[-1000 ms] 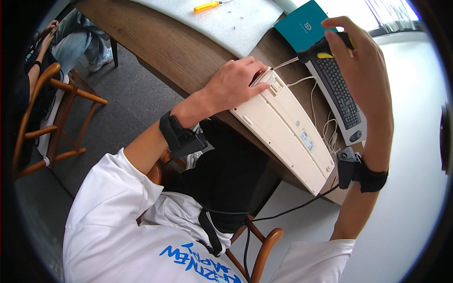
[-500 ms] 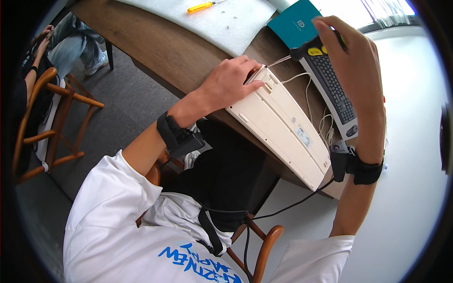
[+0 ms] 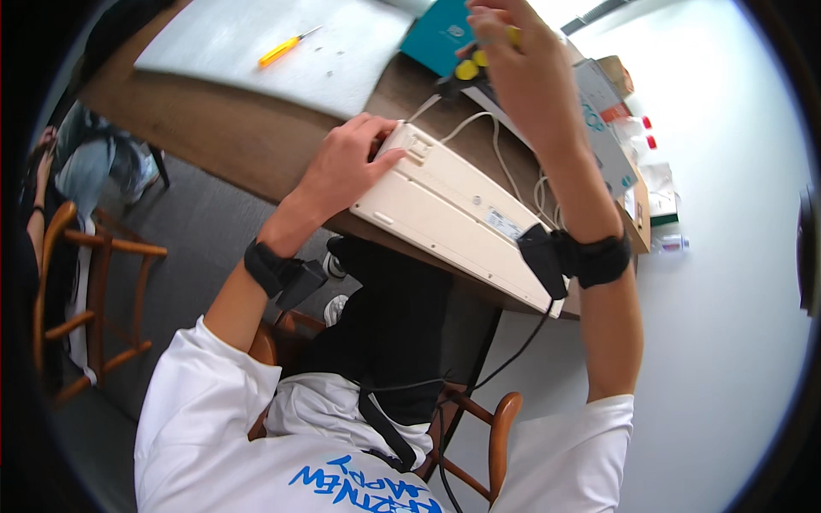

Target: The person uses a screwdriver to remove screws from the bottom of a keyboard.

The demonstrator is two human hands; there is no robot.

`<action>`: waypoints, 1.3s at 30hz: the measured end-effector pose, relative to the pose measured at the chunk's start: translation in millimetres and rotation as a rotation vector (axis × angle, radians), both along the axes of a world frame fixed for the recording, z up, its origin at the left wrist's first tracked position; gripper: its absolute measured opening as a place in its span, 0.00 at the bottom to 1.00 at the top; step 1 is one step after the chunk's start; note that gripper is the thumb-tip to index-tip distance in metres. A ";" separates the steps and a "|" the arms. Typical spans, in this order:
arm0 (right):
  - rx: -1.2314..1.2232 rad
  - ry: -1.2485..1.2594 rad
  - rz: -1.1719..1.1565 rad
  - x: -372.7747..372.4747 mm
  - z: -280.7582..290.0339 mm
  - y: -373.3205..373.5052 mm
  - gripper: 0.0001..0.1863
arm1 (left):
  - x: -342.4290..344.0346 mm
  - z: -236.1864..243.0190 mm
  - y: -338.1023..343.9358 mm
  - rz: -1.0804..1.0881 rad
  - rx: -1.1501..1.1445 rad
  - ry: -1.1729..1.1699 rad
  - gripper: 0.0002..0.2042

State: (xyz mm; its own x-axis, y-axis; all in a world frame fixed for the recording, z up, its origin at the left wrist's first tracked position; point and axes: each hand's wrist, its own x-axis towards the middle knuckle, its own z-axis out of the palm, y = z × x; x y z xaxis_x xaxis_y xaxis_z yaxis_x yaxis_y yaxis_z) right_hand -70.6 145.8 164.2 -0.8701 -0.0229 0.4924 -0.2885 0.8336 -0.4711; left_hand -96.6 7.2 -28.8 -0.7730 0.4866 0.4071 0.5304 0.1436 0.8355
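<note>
A cream keyboard lies with its underside up along the table's near edge. My left hand grips its far left corner, thumb on the underside and fingers over the edge. My right hand is raised beyond that corner, closed around a screwdriver with a black and yellow handle. Its metal shaft slants down toward the keyboard's far edge near my left fingers; I cannot tell exactly what the tip touches. Part of the handle is hidden by my right hand.
A white foam sheet at the far left bears a yellow screwdriver and small loose bits. A teal box stands beyond. A pale cable lies behind the keyboard. Boxes and a bottle are at the right. A person sits at left.
The view has shifted, so the table and keyboard appear further left and more of the right side shows. My left hand keeps its grip; my right hand still holds the screwdriver, its wrist turned somewhat.
</note>
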 end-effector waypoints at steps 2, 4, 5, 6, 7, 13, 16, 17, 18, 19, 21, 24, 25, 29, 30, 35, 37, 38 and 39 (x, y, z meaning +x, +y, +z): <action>0.177 0.002 -0.157 9.3 6.8 -5.2 0.14 | -0.4 -1.1 3.1 -0.019 0.004 0.002 0.17; 0.535 -0.056 -0.319 6.8 10.9 -2.4 0.17 | -2.2 -1.5 3.0 -0.008 -0.011 -0.035 0.16; 0.532 -0.045 -0.334 8.5 9.4 -1.4 0.17 | -1.7 -0.8 2.6 -0.019 -0.012 -0.021 0.16; 0.583 -0.051 -0.332 9.1 6.6 -3.0 0.19 | -1.2 -1.1 2.4 -0.016 0.016 -0.034 0.16; 0.634 -0.058 -0.329 9.9 6.0 -3.7 0.21 | -0.9 0.2 1.4 -0.012 0.044 -0.047 0.16; 0.460 0.176 -0.044 9.2 -0.4 11.3 0.18 | 1.5 7.6 7.1 -0.049 0.022 -0.059 0.15; 0.277 -0.107 -0.038 6.9 7.5 3.8 0.20 | 0.3 2.1 3.3 -0.014 -0.004 -0.051 0.16; 0.276 -0.100 -0.045 6.8 10.7 0.5 0.20 | 0.3 2.5 2.1 -0.021 -0.005 -0.043 0.16; 0.205 -0.184 -0.100 6.8 13.0 -2.1 0.24 | 0.4 2.9 1.0 -0.021 -0.005 -0.043 0.16; 0.133 -0.267 -0.154 6.1 13.9 -4.2 0.27 | 0.6 3.7 0.5 -0.021 -0.004 -0.044 0.17; 0.227 -0.210 -0.195 1.3 0.8 4.5 0.31 | 2.7 4.8 6.0 -0.040 0.001 -0.041 0.17; 0.506 0.221 -0.391 3.1 -7.7 3.4 0.25 | 2.7 4.5 6.2 -0.034 -0.005 -0.071 0.17; 0.501 0.222 -0.400 4.9 -5.4 4.6 0.25 | 2.4 4.5 5.3 -0.018 -0.013 -0.070 0.17; 0.448 -0.203 -0.223 19.1 17.0 5.6 0.16 | -0.1 -2.6 6.5 -0.018 0.010 -0.053 0.17; 0.440 -0.152 -0.213 19.5 11.9 7.3 0.16 | -0.2 -2.8 7.5 -0.017 0.006 -0.052 0.16; 0.244 -0.242 -0.034 18.4 6.6 18.2 0.20 | 0.4 -3.4 8.9 -0.043 0.013 -0.051 0.16; 0.288 -0.390 -0.035 18.1 8.6 22.9 0.20 | -1.4 -7.6 12.8 -0.050 0.007 -0.052 0.16; 0.322 -0.207 -0.145 22.1 7.6 14.5 0.24 | -1.7 -7.1 10.3 -0.046 0.013 -0.058 0.16; 0.354 -0.022 -0.252 26.1 8.1 8.9 0.29 | -1.6 -5.6 8.5 -0.046 0.013 -0.057 0.16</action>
State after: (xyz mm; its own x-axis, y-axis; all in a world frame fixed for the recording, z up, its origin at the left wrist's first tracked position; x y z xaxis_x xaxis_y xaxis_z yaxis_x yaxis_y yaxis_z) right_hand -44.5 154.8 172.2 -0.8804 0.0275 0.4734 -0.0482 0.9880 -0.1471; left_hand -98.2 15.7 -34.4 -0.7724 0.5166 0.3694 0.4873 0.1092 0.8664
